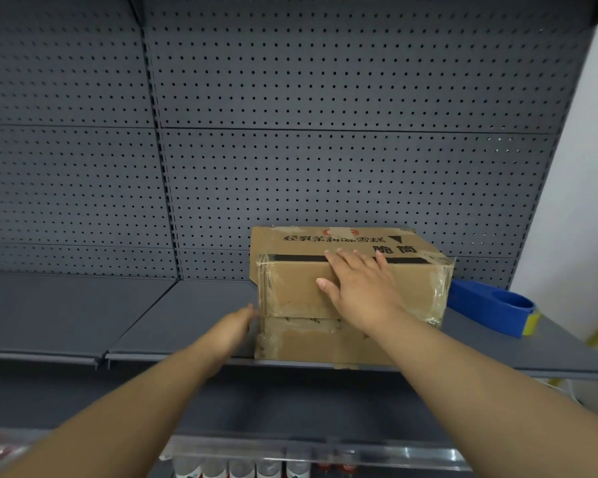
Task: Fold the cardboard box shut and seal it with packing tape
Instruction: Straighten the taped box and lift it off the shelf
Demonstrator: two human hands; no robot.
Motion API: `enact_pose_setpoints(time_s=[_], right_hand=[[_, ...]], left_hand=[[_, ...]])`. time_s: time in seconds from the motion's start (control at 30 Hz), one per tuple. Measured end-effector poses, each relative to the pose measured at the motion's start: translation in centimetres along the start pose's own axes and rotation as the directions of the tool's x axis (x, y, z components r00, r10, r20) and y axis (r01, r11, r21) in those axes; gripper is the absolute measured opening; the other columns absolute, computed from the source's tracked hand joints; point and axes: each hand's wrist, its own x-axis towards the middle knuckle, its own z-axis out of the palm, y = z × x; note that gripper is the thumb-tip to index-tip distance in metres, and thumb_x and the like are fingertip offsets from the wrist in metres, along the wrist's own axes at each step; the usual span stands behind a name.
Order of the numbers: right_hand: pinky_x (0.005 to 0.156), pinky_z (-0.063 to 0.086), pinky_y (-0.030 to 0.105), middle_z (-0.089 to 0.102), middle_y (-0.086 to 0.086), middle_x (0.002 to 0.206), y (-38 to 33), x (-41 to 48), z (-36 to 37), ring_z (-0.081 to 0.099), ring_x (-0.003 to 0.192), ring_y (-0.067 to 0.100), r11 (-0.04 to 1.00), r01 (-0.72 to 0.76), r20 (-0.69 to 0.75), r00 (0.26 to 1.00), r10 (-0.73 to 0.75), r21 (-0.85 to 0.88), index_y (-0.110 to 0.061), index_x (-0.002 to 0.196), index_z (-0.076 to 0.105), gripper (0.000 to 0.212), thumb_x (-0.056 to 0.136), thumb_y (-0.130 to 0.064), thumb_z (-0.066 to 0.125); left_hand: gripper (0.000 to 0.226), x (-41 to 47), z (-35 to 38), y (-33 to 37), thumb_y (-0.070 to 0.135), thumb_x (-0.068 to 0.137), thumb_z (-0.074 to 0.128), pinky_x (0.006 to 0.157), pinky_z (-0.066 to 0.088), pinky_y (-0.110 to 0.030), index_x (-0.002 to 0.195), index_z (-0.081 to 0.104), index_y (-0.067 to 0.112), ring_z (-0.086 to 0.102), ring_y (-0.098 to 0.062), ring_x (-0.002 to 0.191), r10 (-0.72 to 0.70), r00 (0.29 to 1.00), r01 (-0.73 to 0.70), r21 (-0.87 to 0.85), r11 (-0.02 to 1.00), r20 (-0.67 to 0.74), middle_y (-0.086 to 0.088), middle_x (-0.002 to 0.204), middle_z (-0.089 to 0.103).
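- My right hand (359,288) lies flat on top of the cardboard box (290,291). The fingers are straight and a little spread, and nothing is gripped.
- Its palm rests on the near flap. The fingertips reach the dark gap between that flap and the far one.
- My left hand (235,326) is low at the box's left side, near the front corner. The fingers are stretched out, not curled, and their tips meet the side wall. I cannot tell how hard they push.
- The box stands on a grey metal shelf (187,319), right at the front edge and right of the middle.
- The far flap carries black printed characters and a red mark. It sits slightly higher than the near flap, so the top is not fully closed.
- Old clear tape, wrinkled and glossy, runs along the box's corners and across its front face.
- A blue tape dispenser (491,305) lies on the same shelf just to the right of the box, with a strip of yellowish tape at its near end. Neither hand touches it.
- Behind the box rises a grey perforated back panel (325,132).
- On a lower shelf, at the bottom of the view, stands a row of bottles (242,469), too blurred to read.
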Motion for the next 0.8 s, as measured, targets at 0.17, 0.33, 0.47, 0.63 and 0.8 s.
enact_pose_setpoints(time_s=[0.17,0.33,0.47,0.63,0.8], right_hand=[[0.119,0.006,0.042,0.024,-0.004,0.156,1.0,0.7,-2.6,0.021,0.143,0.02,0.993,-0.024,-0.003,1.0,0.025,0.116,-0.032,0.149,0.011,0.06,0.095,-0.056,0.02],[0.111,0.03,0.044,0.031,0.008,0.153,7.3,4.1,-4.8,0.031,0.138,0.029,0.912,-0.385,0.05,0.923,0.382,0.138,-0.021,0.148,0.02,0.059,0.097,-0.051,0.024],[0.084,0.043,0.035,0.058,0.012,0.107,10.9,5.9,-5.0,0.054,0.1,0.027,0.777,-0.594,0.237,0.802,0.549,0.208,-0.004,0.112,0.054,0.046,0.098,-0.041,0.031],[0.086,0.042,0.037,0.056,0.01,0.095,11.8,7.6,-5.1,0.057,0.102,0.028,0.71,-0.632,0.368,0.769,0.523,0.312,-0.011,0.103,0.055,0.025,0.098,-0.027,0.037],[0.085,0.04,0.034,0.054,0.016,0.127,11.6,8.2,-4.5,0.053,0.112,0.03,0.666,-0.657,0.378,0.751,0.541,0.352,-0.005,0.133,0.043,0.045,0.098,-0.034,0.043]], left_hand=[[0.085,1.0,-1.5,6.3,0.08,0.078,0.018,0.116,0.018,-0.048,0.139,0.042,0.026,0.032,-0.023,0.137,0.051,0.997,-0.051,0.0,0.999,-0.065,-0.001,0.147,0.039],[0.074,3.9,-1.7,11.2,0.068,0.087,0.031,0.103,0.038,-0.041,0.13,0.05,0.011,0.051,-0.028,0.116,0.055,0.988,-0.052,0.024,0.998,-0.144,-0.006,0.126,0.054],[0.054,6.2,-1.2,12.6,0.054,0.089,0.048,0.089,0.049,-0.039,0.116,0.055,0.008,0.059,-0.027,0.098,-0.003,0.984,0.018,0.085,0.996,-0.179,-0.008,0.11,0.059],[0.027,8.5,-0.8,13.1,0.035,0.092,0.053,0.092,0.05,-0.041,0.097,0.059,0.009,0.062,-0.032,0.097,-0.048,0.985,0.064,0.091,0.994,-0.168,-0.016,0.104,0.064],[0.033,8.7,-0.7,12.7,0.03,0.091,0.056,0.069,0.049,-0.031,0.109,0.06,0.002,0.063,-0.026,0.084,-0.087,0.976,0.116,0.139,0.983,-0.2,-0.015,0.098,0.065]])
